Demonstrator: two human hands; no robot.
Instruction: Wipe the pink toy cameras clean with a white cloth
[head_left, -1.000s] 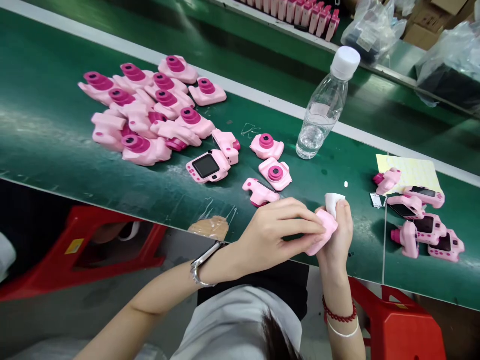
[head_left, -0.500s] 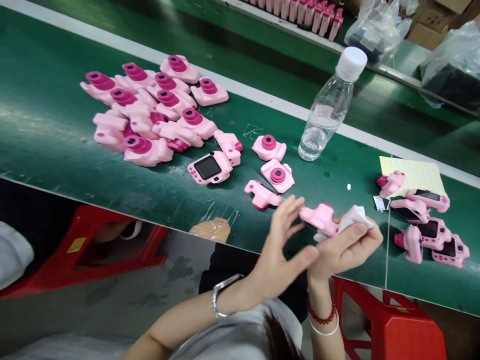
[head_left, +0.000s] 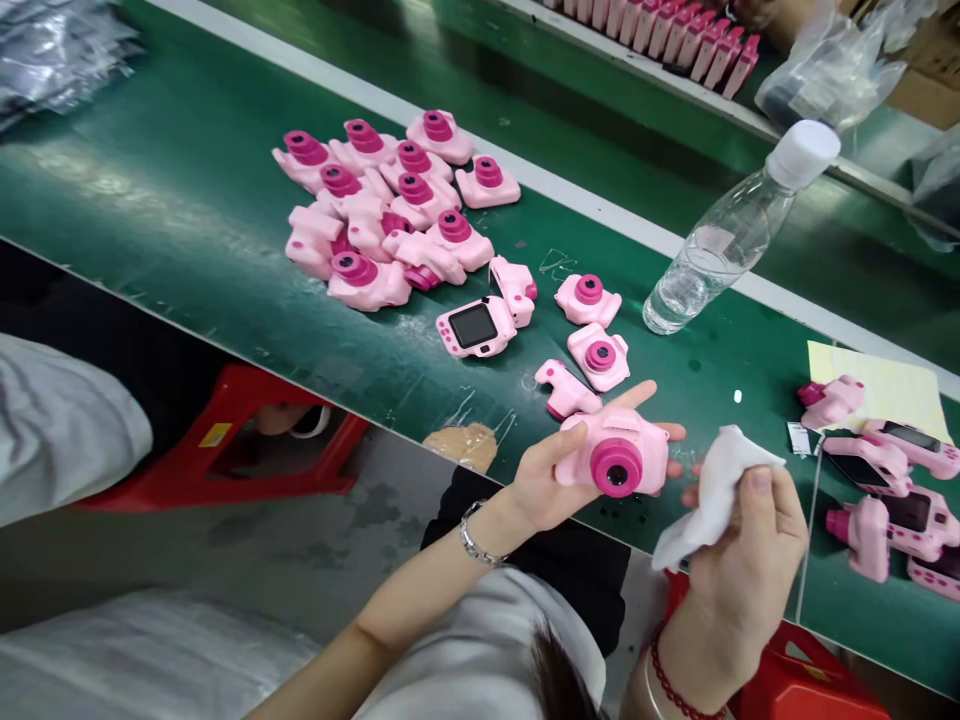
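Note:
A pink toy camera (head_left: 616,466) rests in my left hand (head_left: 541,478), its magenta lens turned up; the thumb lies along one edge and the other fingers reach out beneath it. My right hand (head_left: 750,560) pinches a crumpled white cloth (head_left: 712,495) just to the right of that camera, apart from it. Beyond my left hand, another toy camera (head_left: 568,388) lies on its side, close to one (head_left: 599,357) with its lens up. Several more form a heap (head_left: 367,275) at the left, and a smaller group (head_left: 870,465) is at the right.
A clear water bottle (head_left: 720,250) with a white cap stands on the green table (head_left: 217,230). Yellow paper (head_left: 911,385) lies under the right-hand group. Pink pieces line a back shelf (head_left: 675,35). Red stools (head_left: 247,440) stand below. A co-worker's sleeve (head_left: 60,420) shows at left.
The camera has passed from my right hand to my left and now faces lens up. My right hand has drawn away with the cloth. The whole view has shifted left.

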